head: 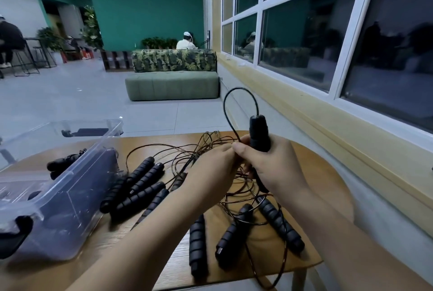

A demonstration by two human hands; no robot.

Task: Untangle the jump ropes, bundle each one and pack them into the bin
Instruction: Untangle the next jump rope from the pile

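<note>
My right hand (269, 168) grips a black jump-rope handle (259, 132) upright above the wooden table (311, 183); its thin cord (230, 112) loops up from the handle's top and down between my hands. My left hand (210, 168) pinches that cord beside my right thumb. Under my hands lies a tangle of brown cords (187, 152). Several black foam handles (140, 185) lie left of the tangle, and three more handles (246, 232) lie near the front edge. The clear plastic bin (77, 173) stands at the left, with black handles (63, 164) seen through its wall.
The table's front edge is close below the near handles, and one cord (284, 265) hangs over it. A wall with windows (304, 40) runs along the right. A green sofa (173, 84) and seated people are far behind.
</note>
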